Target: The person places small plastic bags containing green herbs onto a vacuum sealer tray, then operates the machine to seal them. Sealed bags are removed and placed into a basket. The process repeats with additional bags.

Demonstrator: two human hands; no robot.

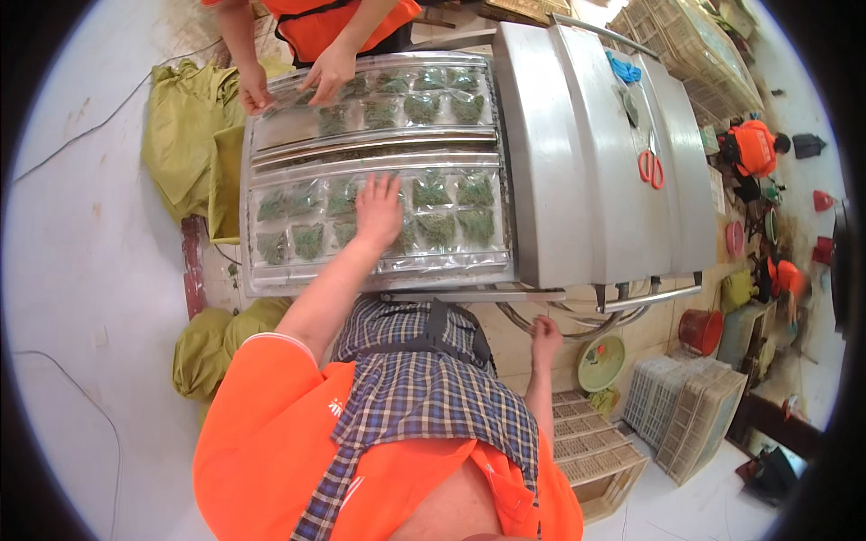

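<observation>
My left hand (379, 213) lies palm down with fingers spread over clear plastic pouches (436, 230) holding green, leafy-looking contents. They lie in two rows on the near bed of a steel vacuum-packing machine (379, 278), their mouths towards the metal sealing bars (379, 161). Off the machine's front side, my right hand (545, 338) is raised with curled fingers beside a looped hose (588, 334). Whether it holds anything is unclear. More pouches (421, 108) fill part of the far bed, where a co-worker's hands (331, 73) handle pouches at its left end.
The steel lid (561, 155) stands over the machine's right half, bearing red-handled scissors (651, 169) and a blue glove or cloth (622, 67). Yellow-green sacks (186, 135) flank the left end. Plastic crates (588, 439) and a green basin (601, 364) stand on the floor at right.
</observation>
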